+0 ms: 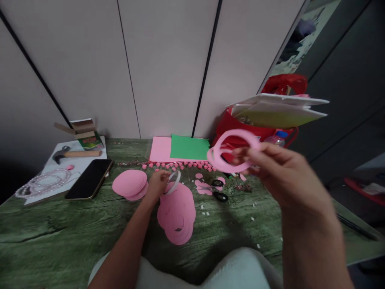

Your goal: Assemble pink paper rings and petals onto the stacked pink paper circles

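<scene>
Raised over the table on the right, my right hand (270,168) pinches pink paper rings (221,158) between thumb and fingers. The rings overlap, and their edges are partly hidden by the fingers. My left hand (158,185) is lower, near the table's middle, with its fingers closed on the side of a thin white tape roll (178,180). Just under that roll lies a pile of pink paper cut-outs (177,212) with rounded edges. Left of my left hand sits a stack of pink paper ovals (129,184).
Black-handled scissors (221,196) lie among pink paper scraps. Behind are green (189,147) and pink sheets (159,149) and a row of pink beads (177,165). A phone (89,179), hammer (78,154), bead string (45,182) and small box (87,136) are left; a red bag (228,124) stands right.
</scene>
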Motion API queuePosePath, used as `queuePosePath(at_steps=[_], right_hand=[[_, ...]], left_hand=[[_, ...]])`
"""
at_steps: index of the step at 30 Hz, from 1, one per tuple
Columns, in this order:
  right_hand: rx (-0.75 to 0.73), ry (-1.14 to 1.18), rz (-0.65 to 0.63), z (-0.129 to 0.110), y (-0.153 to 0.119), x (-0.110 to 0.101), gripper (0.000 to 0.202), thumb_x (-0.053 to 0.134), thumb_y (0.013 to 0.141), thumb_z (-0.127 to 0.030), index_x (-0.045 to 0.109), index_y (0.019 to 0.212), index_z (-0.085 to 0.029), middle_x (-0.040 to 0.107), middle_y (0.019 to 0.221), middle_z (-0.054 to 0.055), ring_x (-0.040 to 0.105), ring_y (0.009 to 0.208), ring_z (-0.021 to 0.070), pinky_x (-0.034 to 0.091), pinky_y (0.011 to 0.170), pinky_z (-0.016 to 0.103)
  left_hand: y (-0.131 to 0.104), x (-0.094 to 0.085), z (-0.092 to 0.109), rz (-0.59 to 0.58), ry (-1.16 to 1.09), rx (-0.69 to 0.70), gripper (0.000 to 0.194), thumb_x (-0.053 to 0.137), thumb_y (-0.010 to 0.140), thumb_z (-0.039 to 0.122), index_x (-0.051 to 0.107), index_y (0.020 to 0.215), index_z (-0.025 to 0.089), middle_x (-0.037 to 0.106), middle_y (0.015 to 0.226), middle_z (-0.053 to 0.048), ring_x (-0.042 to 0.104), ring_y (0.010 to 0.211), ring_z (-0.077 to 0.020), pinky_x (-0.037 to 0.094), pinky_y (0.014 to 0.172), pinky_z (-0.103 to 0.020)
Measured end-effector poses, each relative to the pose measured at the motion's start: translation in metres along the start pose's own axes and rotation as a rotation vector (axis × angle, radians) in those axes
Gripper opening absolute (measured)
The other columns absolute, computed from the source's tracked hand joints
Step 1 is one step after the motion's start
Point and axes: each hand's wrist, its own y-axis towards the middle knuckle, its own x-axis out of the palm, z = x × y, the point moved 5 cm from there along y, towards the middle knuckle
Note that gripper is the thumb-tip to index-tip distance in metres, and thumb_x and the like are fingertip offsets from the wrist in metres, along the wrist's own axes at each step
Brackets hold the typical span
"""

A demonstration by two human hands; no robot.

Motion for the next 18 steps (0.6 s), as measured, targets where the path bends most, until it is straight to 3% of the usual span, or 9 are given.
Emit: queuePosePath(at_steps=[2, 4, 7, 10, 12, 13, 16, 18], right_hand=[[-0.081, 0.122, 0.145, -0.019, -0.004, -0.011, 0.009, 0.066, 0.07, -0.028, 0.066, 0.072, -0.02, 0.066, 0.08, 0.001, 0.059, 0.063, 0.009, 0.048, 0.053, 0.018], [-0.057, 0.205, 0.208, -0.017, -0.004, -0.011, 0.007, 0.067, 0.069, -0.027, 0.066, 0.07, -0.02, 0.064, 0.075, -0.001, 0.056, 0.058, 0.0064, 0.048, 0.052, 0.017], [0.068, 0.248, 0.15, 0.007, 0.003, 0.004, 0.011, 0.07, 0.066, -0.029, 0.064, 0.071, -0.021, 0.064, 0.075, -0.001, 0.058, 0.063, 0.0088, 0.051, 0.061, 0.023], [0.155, 0.308, 0.078, 0.038, 0.013, 0.022, 0.019, 0.075, 0.059, -0.031, 0.064, 0.068, -0.019, 0.065, 0.074, -0.002, 0.059, 0.065, 0.0097, 0.053, 0.067, 0.027], [0.242, 0.37, 0.032, 0.06, 0.017, 0.033, 0.021, 0.078, 0.054, -0.03, 0.064, 0.064, -0.017, 0.063, 0.063, -0.004, 0.058, 0.057, 0.0076, 0.053, 0.065, 0.025], [0.279, 0.394, 0.026, 0.071, 0.019, 0.038, 0.023, 0.079, 0.051, -0.029, 0.064, 0.062, -0.016, 0.062, 0.06, -0.004, 0.058, 0.056, 0.0071, 0.053, 0.064, 0.023], [0.371, 0.41, 0.052, 0.101, 0.019, 0.05, 0.027, 0.081, 0.046, -0.029, 0.063, 0.06, -0.013, 0.062, 0.056, -0.003, 0.058, 0.052, 0.0073, 0.051, 0.054, 0.018], [0.393, 0.383, 0.055, 0.116, 0.019, 0.056, 0.028, 0.08, 0.045, -0.029, 0.062, 0.058, -0.013, 0.059, 0.049, -0.004, 0.055, 0.045, 0.0067, 0.047, 0.045, 0.016]], left_hand=[[-0.003, 0.006, 0.001, -0.091, 0.012, 0.016, 0.02, 0.051, 0.056, 0.006, 0.068, 0.062, 0.016, 0.068, 0.061, -0.002, 0.06, 0.059, -0.0159, 0.046, 0.06, -0.026], [-0.007, 0.011, 0.002, -0.149, 0.032, 0.026, 0.019, 0.053, 0.053, 0.004, 0.066, 0.055, 0.016, 0.067, 0.058, -0.003, 0.059, 0.06, -0.0177, 0.045, 0.063, -0.029], [-0.011, 0.013, 0.007, -0.181, 0.034, 0.032, 0.015, 0.056, 0.053, 0.005, 0.066, 0.052, 0.016, 0.067, 0.057, -0.004, 0.06, 0.063, -0.0206, 0.045, 0.068, -0.033], [-0.012, 0.014, 0.021, -0.194, -0.029, 0.061, 0.015, 0.059, 0.064, 0.02, 0.07, 0.074, 0.017, 0.07, 0.078, -0.006, 0.061, 0.078, -0.022, 0.045, 0.075, -0.035], [-0.014, 0.017, 0.033, -0.237, -0.195, 0.078, 0.032, 0.049, 0.077, 0.036, 0.065, 0.097, 0.017, 0.068, 0.097, -0.008, 0.06, 0.09, -0.0214, 0.046, 0.079, -0.034], [-0.015, 0.019, 0.038, -0.274, -0.419, 0.06, 0.042, 0.042, 0.081, 0.043, 0.061, 0.106, 0.015, 0.065, 0.104, -0.012, 0.06, 0.094, -0.0226, 0.046, 0.081, -0.036], [-0.019, 0.022, 0.051, -0.353, -0.909, 0.016, 0.059, 0.039, 0.079, 0.058, 0.059, 0.109, 0.012, 0.061, 0.111, -0.016, 0.057, 0.101, -0.0262, 0.044, 0.086, -0.039], [-0.022, 0.023, 0.055, -0.374, -0.98, 0.017, 0.053, 0.053, 0.073, 0.054, 0.061, 0.107, 0.013, 0.061, 0.112, -0.015, 0.057, 0.102, -0.0268, 0.044, 0.087, -0.039]])
